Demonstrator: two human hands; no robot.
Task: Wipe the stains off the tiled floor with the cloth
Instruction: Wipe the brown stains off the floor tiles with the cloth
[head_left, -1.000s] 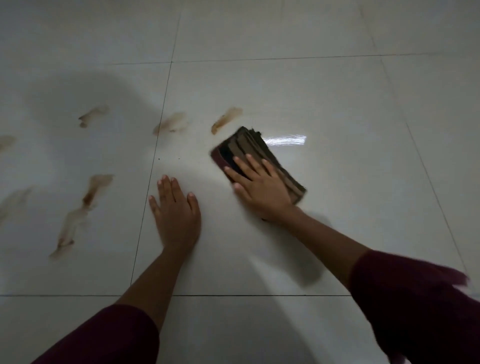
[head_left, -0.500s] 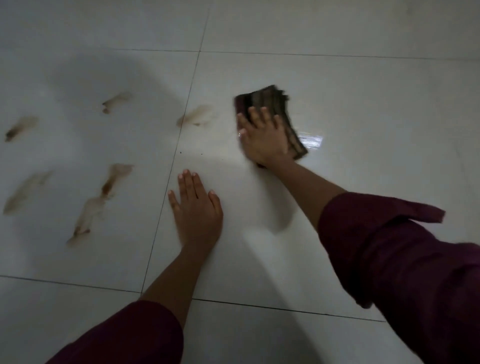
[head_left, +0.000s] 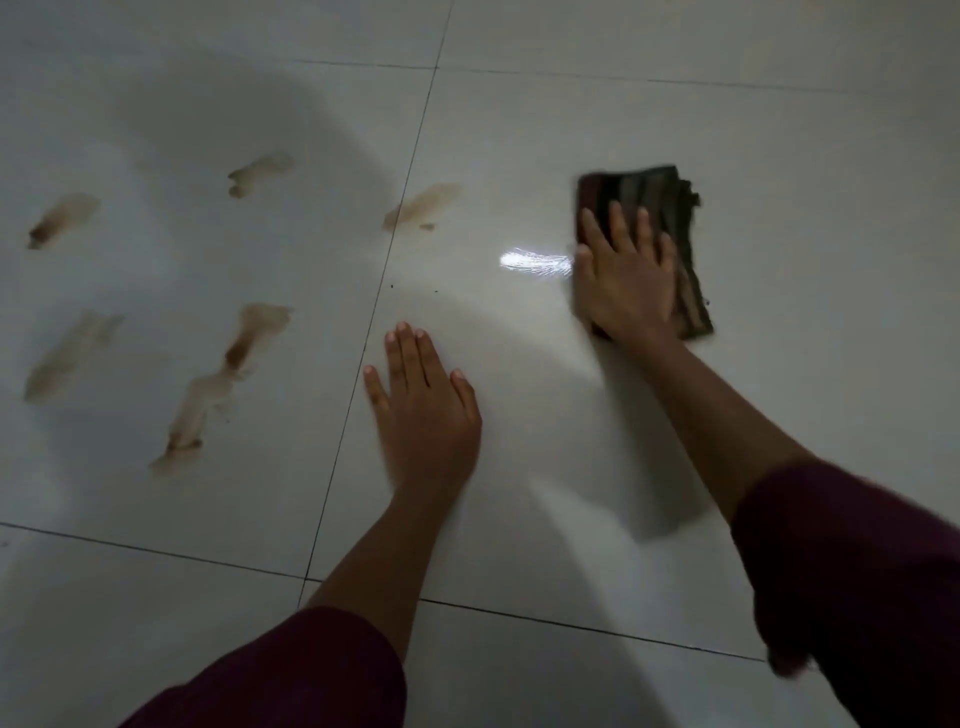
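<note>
A dark striped folded cloth (head_left: 670, 208) lies on the white tiled floor (head_left: 519, 493), right of centre. My right hand (head_left: 626, 275) presses flat on the cloth with straight fingers. My left hand (head_left: 423, 410) rests flat on the floor, palm down, near a grout line. Several brown stains mark the tiles: one smear (head_left: 421, 208) just right of the grout line, one (head_left: 260, 171) further left, a long streak (head_left: 223, 379) left of my left hand, and two faint ones (head_left: 62, 218) (head_left: 67, 353) at the far left.
A bright reflection (head_left: 535, 261) shines on the wet tile just left of the cloth. My shadow darkens the upper-left tiles. Grout lines cross the floor near the bottom and top of the view.
My right hand slid the cloth forward over the stain right of the grout line, which is gone, then to the right. My left hand stayed planted on the floor.
</note>
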